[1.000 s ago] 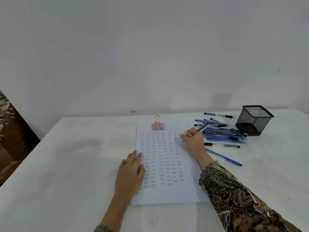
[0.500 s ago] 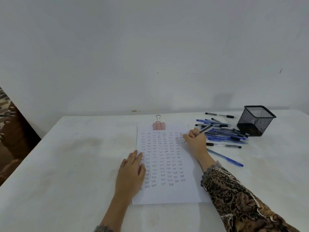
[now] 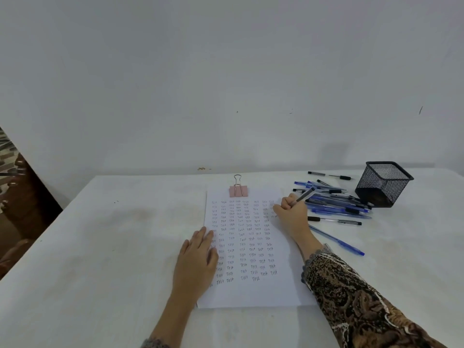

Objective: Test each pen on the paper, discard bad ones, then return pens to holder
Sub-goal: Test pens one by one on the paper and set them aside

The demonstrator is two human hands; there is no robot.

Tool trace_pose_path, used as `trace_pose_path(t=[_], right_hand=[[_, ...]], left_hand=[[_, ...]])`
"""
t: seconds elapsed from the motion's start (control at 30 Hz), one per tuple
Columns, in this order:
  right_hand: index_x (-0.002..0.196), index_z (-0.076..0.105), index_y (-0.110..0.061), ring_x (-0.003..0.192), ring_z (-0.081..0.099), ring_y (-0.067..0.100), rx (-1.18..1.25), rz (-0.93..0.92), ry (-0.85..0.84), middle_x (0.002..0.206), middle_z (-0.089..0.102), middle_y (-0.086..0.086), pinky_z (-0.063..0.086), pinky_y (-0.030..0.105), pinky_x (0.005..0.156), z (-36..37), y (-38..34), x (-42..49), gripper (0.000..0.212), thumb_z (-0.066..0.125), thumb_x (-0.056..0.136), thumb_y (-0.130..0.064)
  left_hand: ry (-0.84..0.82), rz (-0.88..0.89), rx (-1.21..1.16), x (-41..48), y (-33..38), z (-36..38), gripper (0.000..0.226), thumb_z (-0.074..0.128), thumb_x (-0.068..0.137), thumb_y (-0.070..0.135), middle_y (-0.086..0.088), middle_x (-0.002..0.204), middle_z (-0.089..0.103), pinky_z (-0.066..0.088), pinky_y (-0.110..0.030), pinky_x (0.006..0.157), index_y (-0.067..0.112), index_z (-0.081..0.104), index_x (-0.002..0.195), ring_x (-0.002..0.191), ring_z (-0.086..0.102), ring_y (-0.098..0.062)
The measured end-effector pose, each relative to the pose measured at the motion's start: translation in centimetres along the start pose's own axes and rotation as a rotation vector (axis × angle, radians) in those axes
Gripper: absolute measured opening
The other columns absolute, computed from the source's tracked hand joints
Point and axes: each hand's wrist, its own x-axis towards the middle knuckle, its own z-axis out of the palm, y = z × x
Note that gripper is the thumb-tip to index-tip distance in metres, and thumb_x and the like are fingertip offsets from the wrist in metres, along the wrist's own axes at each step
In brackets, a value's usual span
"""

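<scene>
Dozens of small handwritten "Test" marks already cover the white sheet of paper [image 3: 251, 292], which lies on the pale bench [image 3: 100, 247] under a pink binder clip [image 3: 238, 190]. The right hand [image 3: 292, 214] is curled tight round a dark grey capped pen [image 3: 305, 195], its tip hidden behind the fingers at the sheet's upper right edge. Over the last second this hand has made only small writing shifts in that top corner, which suggests one more pen is mid-test rather than being judged or put away. The left hand [image 3: 195, 262] has not moved: it lies flat, fingers straight, pressing the paper's left margin. Beside the right hand, the loose heap of blue and black ballpoint pens [image 3: 336, 204] looks unchanged, and the black wire-mesh square holder [image 3: 384, 184] just beyond it shows no pen above its rim, so returning them seems well off.
</scene>
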Motion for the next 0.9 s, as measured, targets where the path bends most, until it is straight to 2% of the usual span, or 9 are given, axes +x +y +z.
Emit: trace_pose_path(t=[0.07, 0.13, 0.27, 0.37, 0.43, 0.53, 0.63, 0.8, 0.9], right_hand=[[0.051, 0.023, -0.02, 0.045, 0.02, 0.004, 0.073, 0.052, 0.01, 0.047, 0.024, -0.009, 0.027, 0.011, 0.063, -0.1, 0.1, 0.1, 0.052, 0.053, 0.077, 0.013], [0.053, 0.028, -0.019, 0.038, 0.024, 0.003, 0.273, 0.183, 0.076, 0.039, 0.029, -0.011, 0.027, 0.014, 0.044, -0.3, -0.4, 0.3, 0.045, 0.055, 0.087, -0.006], [0.062, 0.039, -0.017, 0.032, 0.032, 0.009, 0.487, 0.277, 0.142, 0.038, 0.039, -0.006, 0.023, 0.017, 0.036, -0.7, -3.4, 0.1, 0.048, 0.029, 0.099, -0.045], [0.08, 0.04, -0.018, 0.029, 0.029, 0.009, 0.544, 0.227, 0.072, 0.036, 0.038, -0.003, 0.023, 0.018, 0.035, -0.2, -5.5, -1.8, 0.037, 0.019, 0.102, -0.039], [0.086, 0.043, -0.016, 0.035, 0.035, 0.008, 0.615, 0.227, 0.065, 0.041, 0.042, -0.006, 0.03, 0.025, 0.044, 0.4, -6.1, -3.7, 0.029, 0.023, 0.103, -0.026], [0.09, 0.052, -0.013, 0.054, 0.045, 0.012, 1.023, 0.344, 0.089, 0.063, 0.05, -0.002, 0.037, 0.026, 0.06, 0.9, -5.6, -6.2, 0.026, 0.03, 0.102, -0.02], [0.098, 0.059, -0.019, 0.056, 0.038, 0.013, 1.295, 0.485, 0.191, 0.064, 0.051, -0.001, 0.033, 0.025, 0.06, 0.9, -4.2, -7.8, 0.028, 0.033, 0.101, -0.029], [0.089, 0.059, -0.025, 0.055, 0.046, 0.011, 1.336, 0.507, 0.254, 0.068, 0.047, -0.004, 0.033, 0.025, 0.064, 1.6, -2.5, -9.9, 0.023, 0.038, 0.098, -0.028], [0.087, 0.055, -0.025, 0.046, 0.038, 0.01, 1.269, 0.495, 0.259, 0.061, 0.042, -0.006, 0.029, 0.024, 0.06, 1.8, -2.6, -10.2, 0.022, 0.036, 0.098, -0.029]], left_hand=[[0.009, 0.004, -0.003, 0.0, 0.1, 0.0, 0.064, 0.015, 0.082, 0.04, 0.009, 0.153, 0.019, -0.003, -0.018, 0.109, 0.024, 0.029, 0.143, 0.141, 0.013, -0.005], [0.004, 0.002, -0.004, 0.1, 0.1, 0.0, 0.064, 0.014, 0.082, 0.04, 0.009, 0.153, 0.018, -0.003, -0.018, 0.109, 0.024, 0.028, 0.143, 0.141, 0.012, -0.005], [0.011, 0.003, -0.009, 0.0, 0.1, 0.0, 0.067, 0.011, 0.081, 0.043, 0.008, 0.153, 0.019, -0.002, -0.018, 0.109, 0.024, 0.028, 0.143, 0.141, 0.013, -0.006], [0.022, 0.008, -0.013, 0.0, 0.0, 0.0, 0.084, -0.003, 0.07, 0.054, 0.008, 0.152, 0.02, -0.002, -0.018, 0.109, 0.024, 0.029, 0.142, 0.141, 0.014, -0.006], [0.028, 0.011, -0.022, 0.1, -0.1, 0.2, 0.088, -0.004, 0.068, 0.055, 0.007, 0.152, 0.022, -0.001, -0.019, 0.109, 0.023, 0.031, 0.142, 0.141, 0.015, -0.007], [0.044, 0.02, -0.032, 0.1, -0.2, 0.4, 0.085, 0.0, 0.07, 0.054, 0.004, 0.15, 0.027, 0.002, -0.02, 0.109, 0.021, 0.035, 0.14, 0.14, 0.02, -0.01], [0.051, 0.016, -0.035, -0.1, -0.1, 0.4, 0.084, 0.002, 0.071, 0.053, 0.003, 0.149, 0.03, 0.004, -0.021, 0.108, 0.02, 0.038, 0.139, 0.139, 0.024, -0.012], [0.041, 0.01, -0.023, -0.1, -0.1, 0.2, 0.087, -0.002, 0.069, 0.054, 0.003, 0.15, 0.027, 0.001, -0.02, 0.108, 0.021, 0.035, 0.141, 0.14, 0.021, -0.011], [0.031, 0.0, -0.015, -0.1, -0.1, 0.2, 0.089, -0.003, 0.067, 0.055, 0.004, 0.151, 0.025, 0.004, -0.023, 0.112, 0.021, 0.034, 0.141, 0.14, 0.019, -0.011]])
